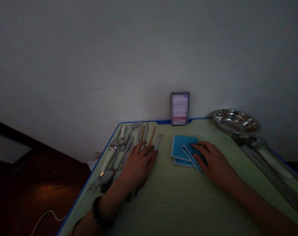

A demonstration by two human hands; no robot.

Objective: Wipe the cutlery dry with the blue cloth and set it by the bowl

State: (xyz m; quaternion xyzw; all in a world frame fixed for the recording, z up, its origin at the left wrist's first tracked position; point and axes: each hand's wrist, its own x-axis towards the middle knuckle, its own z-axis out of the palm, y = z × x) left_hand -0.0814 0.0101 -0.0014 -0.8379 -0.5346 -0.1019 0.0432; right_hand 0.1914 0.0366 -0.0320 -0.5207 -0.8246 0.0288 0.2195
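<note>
Pale green bench (163,203) with blue edging, against a grey wall (129,59); dark reddish floor (52,200) at left. Metal bowl (234,121) at the back right. Folded blue cloth (179,147) right of centre, its right part under my half-curled right fingers (210,147); can't tell if pinched. My left fingers (149,151) drape over cutlery (125,152), slightly spread, grip hidden.

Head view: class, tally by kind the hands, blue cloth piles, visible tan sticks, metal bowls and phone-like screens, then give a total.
Left hand and right hand: 2
Blue cloth pile: 1
Visible tan sticks: 2
Metal bowl: 1
Phone-like screen: 1
Total: 7
</note>
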